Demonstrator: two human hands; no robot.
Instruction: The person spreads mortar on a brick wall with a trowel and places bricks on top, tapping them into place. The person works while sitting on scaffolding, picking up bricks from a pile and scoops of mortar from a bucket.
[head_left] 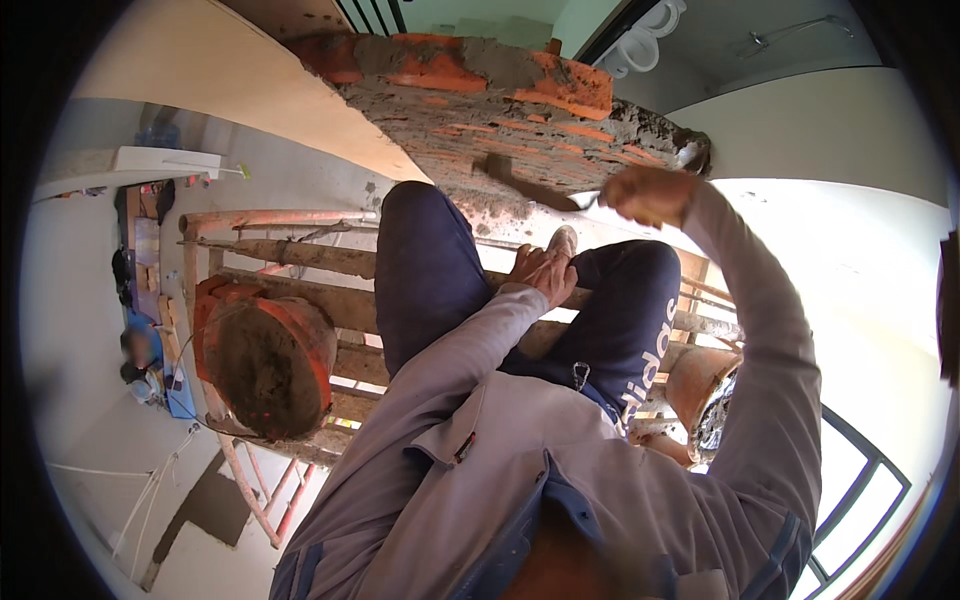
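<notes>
Right hand (pixel 648 194): clenched on trowel (pixel 535 186), blade against mortar on brick wall (pixel 500 100). Left hand (pixel 543 272): open, resting on knee. Mortar pan (pixel 268 362): on scaffold, left. Best practice: blade flat, strokes even, body braced.

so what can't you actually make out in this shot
- Trowel, head view: handle hidden inside the right hand; the blade is coated in mortar.
- Left hand: rests on the knee; palm side hidden, so whether it holds anything is unclear.
- Orange bucket: contents read only as dark grey mortar; depth unclear.
- Brick wall: upper part cut off by the top edge.
- Figure on the floor: too small and blurred.
</notes>
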